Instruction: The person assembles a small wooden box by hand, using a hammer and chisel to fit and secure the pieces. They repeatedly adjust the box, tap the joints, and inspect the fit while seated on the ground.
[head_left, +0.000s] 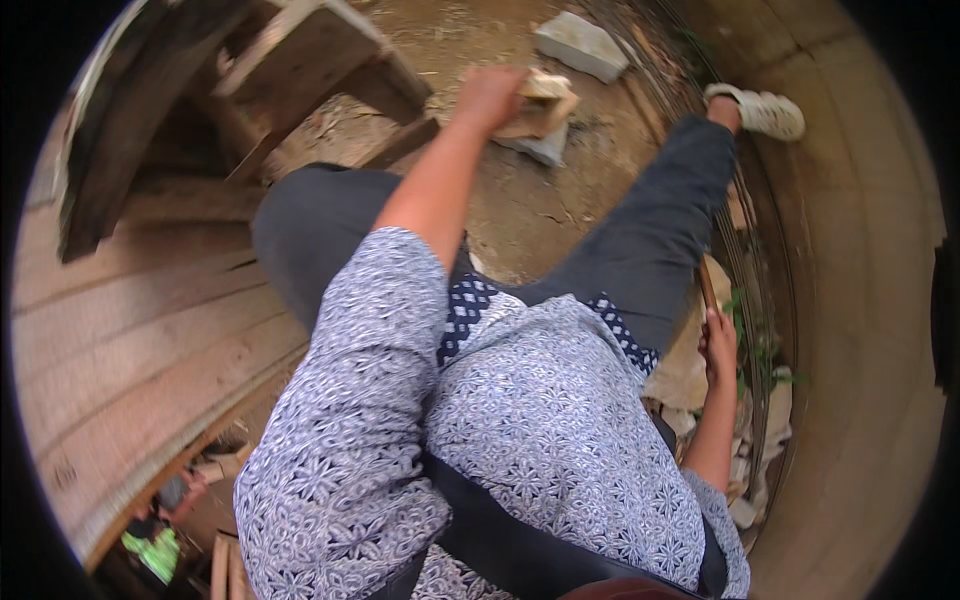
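Note:
My left hand (490, 100) is stretched forward and closed around a pale block of wood (546, 88) with rough, chipped-looking faces. Beneath that block, a greyish-white piece (543, 146) lies on the dirt; whether the two touch I cannot tell. Low at my right side, my right hand (719, 347) grips a slim wooden handle (708, 284). The handle's far end passes out of sight by my right thigh, so I cannot tell what tool it belongs to.
A grey stone block (582, 46) lies ahead on the dirt. Heavy timber framing (300, 75) and wide planks (160, 310) fill the left. Thin rods (752, 300) and rubble run along the wall (850, 280) at right. Another person's hand (188, 497) shows at lower left.

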